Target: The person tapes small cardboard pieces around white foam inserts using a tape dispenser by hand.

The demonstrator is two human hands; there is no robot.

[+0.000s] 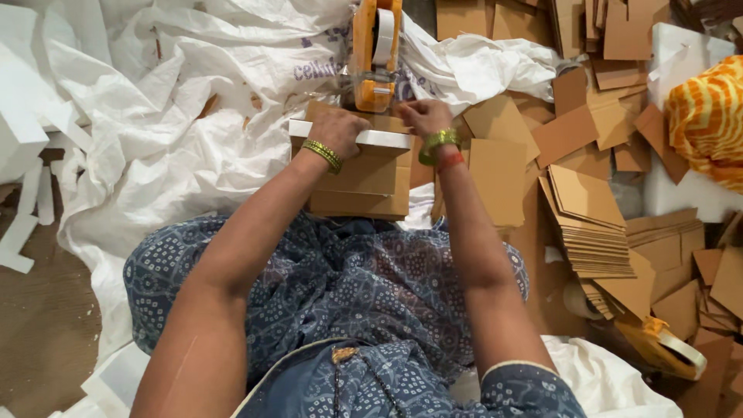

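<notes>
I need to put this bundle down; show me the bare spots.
Bare brown floor lies at the lower left, between the white foam strips and the white sacking. The right side is crowded with cardboard stacks. Both hands, left hand and right hand, fill the middle at the box.

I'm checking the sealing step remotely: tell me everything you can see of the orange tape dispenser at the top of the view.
The tape dispenser is orange plastic, standing roughly upright, its top cut off by the frame. A roll of pale tape sits edge-on in its upper part, and a clear guard shows near its lower end. Its bottom end meets the top of the cardboard box, just beyond the left hand and right hand. Whether either hand touches it cannot be told.
</notes>
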